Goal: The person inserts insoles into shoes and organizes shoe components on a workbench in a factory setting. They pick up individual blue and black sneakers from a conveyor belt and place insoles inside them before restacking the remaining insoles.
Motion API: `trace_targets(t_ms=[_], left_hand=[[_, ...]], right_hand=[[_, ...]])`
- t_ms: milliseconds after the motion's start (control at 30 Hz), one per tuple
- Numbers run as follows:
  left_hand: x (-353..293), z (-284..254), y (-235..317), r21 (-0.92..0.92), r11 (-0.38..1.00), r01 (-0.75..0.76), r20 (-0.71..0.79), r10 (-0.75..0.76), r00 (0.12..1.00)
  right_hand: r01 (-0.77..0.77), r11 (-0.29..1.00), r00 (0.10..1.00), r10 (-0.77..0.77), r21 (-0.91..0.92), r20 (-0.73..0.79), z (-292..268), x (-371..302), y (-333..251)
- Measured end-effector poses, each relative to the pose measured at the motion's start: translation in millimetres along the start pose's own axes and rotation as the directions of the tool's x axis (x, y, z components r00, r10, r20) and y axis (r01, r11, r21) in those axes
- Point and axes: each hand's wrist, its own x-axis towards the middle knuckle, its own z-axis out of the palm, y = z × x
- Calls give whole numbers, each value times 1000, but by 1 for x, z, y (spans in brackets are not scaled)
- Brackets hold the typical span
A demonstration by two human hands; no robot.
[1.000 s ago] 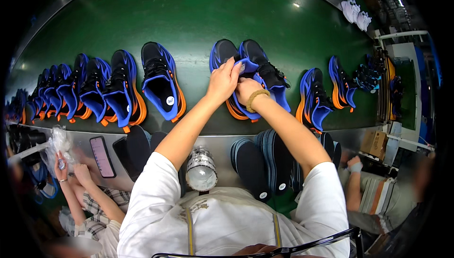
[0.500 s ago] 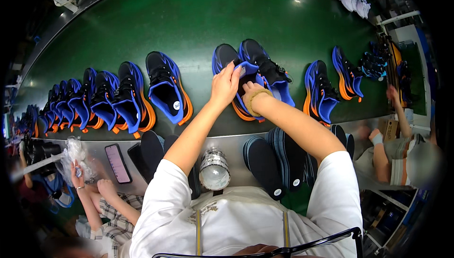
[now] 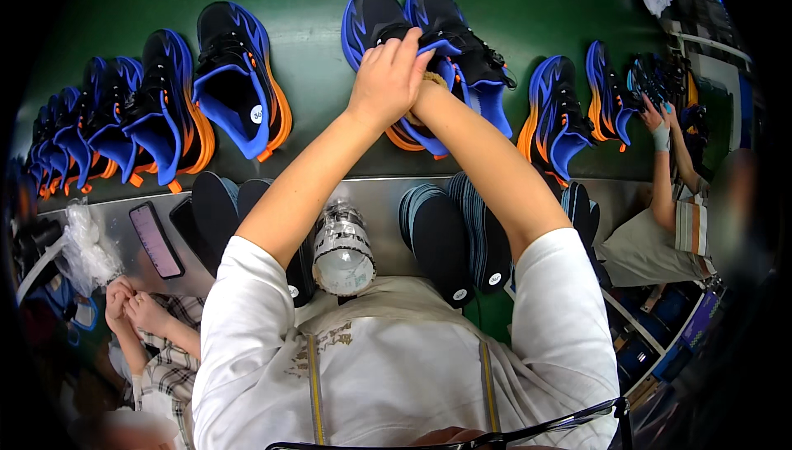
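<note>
A: Quick pass, left to right. What's on the far left?

B: Row of black-and-blue sneakers with orange soles [image 3: 165, 108] lying on the green belt [image 3: 313, 70]. Nearer in, a phone [image 3: 154, 240] and a clear jar [image 3: 342, 248] on the metal tabletop [image 3: 379, 190].

A: Step in hand?

B: Looks like working on the opening of the middle pair [image 3: 429, 33]. Left hand [image 3: 388, 79] is curled, fingers pinching the blue collar of the sneaker. Right hand [image 3: 425, 87] is tucked behind the left; can't tell its fingers.

A: Next move needs?

B: My guess: a steady hold on the collar while the other hand works inside; a dark insole stack [image 3: 450, 240] sits just below.

A: The pair itself?

B: Black uppers, blue trim, orange sole edge, lying side by side, touching, mid-belt. More pairs right [image 3: 569, 112], with another worker's hand [image 3: 656, 116].
</note>
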Motion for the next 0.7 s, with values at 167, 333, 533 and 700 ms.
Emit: trace_targets(t_ms=[167, 333, 533, 700], left_hand=[[-2, -2, -1, 7, 997, -82, 6, 82, 997], [0, 5, -7, 25, 992, -124, -6, 124, 992], [-2, 1, -12, 54, 984, -169, -10, 170, 985], [0, -1, -12, 77, 976, -205, -2, 206, 979]], right_hand=[[11, 998, 998, -8, -54, 65, -4, 24, -3], [19, 995, 990, -6, -95, 138, -7, 31, -5], [37, 989, 980, -7, -145, 198, -9, 39, -6], [56, 985, 977, -20, -166, 211, -13, 40, -5]])
